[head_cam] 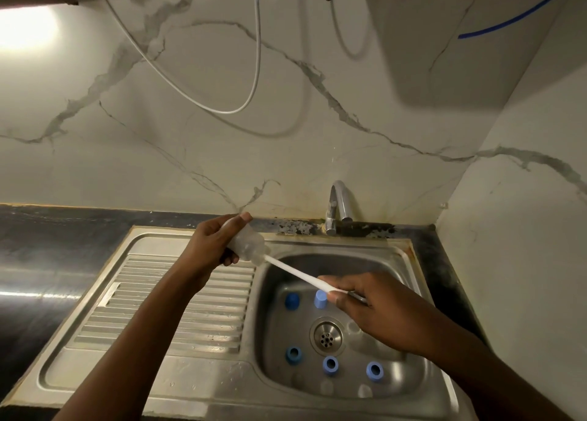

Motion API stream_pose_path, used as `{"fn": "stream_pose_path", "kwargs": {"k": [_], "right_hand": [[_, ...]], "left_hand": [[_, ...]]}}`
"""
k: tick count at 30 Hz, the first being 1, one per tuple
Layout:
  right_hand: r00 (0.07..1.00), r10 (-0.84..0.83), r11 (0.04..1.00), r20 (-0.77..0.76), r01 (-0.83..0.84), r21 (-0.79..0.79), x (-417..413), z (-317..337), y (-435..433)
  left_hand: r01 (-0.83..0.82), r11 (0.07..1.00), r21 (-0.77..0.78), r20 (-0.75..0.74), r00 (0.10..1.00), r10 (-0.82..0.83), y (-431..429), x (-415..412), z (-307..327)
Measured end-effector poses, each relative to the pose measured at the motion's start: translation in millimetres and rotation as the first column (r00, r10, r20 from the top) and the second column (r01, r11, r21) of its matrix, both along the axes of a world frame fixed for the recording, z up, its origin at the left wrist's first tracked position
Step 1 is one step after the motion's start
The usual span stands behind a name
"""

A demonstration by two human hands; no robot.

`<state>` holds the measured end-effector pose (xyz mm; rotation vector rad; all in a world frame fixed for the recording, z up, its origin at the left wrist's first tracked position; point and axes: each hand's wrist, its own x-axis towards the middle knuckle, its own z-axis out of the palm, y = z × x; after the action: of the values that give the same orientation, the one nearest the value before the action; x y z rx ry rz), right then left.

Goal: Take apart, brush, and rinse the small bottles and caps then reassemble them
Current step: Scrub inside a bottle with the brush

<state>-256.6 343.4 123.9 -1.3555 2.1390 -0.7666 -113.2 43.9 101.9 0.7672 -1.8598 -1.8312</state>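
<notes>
My left hand grips a small clear bottle above the sink's left rim, its mouth tilted down to the right. A white brush runs from inside the bottle's mouth down to my right hand, which pinches its handle over the basin. Several blue caps lie on the basin floor: two near the back and three near the front. Faint clear bottles lie in the basin too, hard to make out.
The steel sink has a drain in its middle and a ribbed drainboard on the left. A chrome tap stands at the back, with no water visibly running. Dark countertop lies to the left; a marble wall rises behind.
</notes>
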Motion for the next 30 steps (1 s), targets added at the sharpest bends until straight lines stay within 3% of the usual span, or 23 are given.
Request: {"fn": "stream_pose_path", "kwargs": {"k": [5,10,12,21,30], "right_hand": [[0.999,-0.017,0.997,-0.051,0.014,-0.073,-0.3,0.5,7.2],[0.929,-0.014,0.995,-0.37,-0.026,-0.101,-5.9,1.2,16.6],[0.91,-0.02,0.993,-0.414,-0.03,-0.114,-11.1,-0.8,21.5],[0.931,-0.127,0.974,-0.343,0.051,-0.221,-25.4,-13.6,32.4],[0.944,-0.208,0.969,-0.256,0.164,-0.182,-14.7,-41.3,20.6]], "left_hand": [[-0.017,0.995,0.101,-0.053,0.998,0.022,-8.6,-0.2,4.1],[-0.083,0.99,0.114,-0.056,0.994,0.089,-16.3,-1.6,4.7],[-0.093,0.986,0.141,-0.054,0.993,0.102,-21.7,1.1,4.0],[-0.136,0.962,0.237,-0.094,0.982,0.162,-21.5,2.4,-12.0],[-0.052,0.954,0.295,-0.063,0.995,0.073,4.8,-7.7,-36.1]]}}
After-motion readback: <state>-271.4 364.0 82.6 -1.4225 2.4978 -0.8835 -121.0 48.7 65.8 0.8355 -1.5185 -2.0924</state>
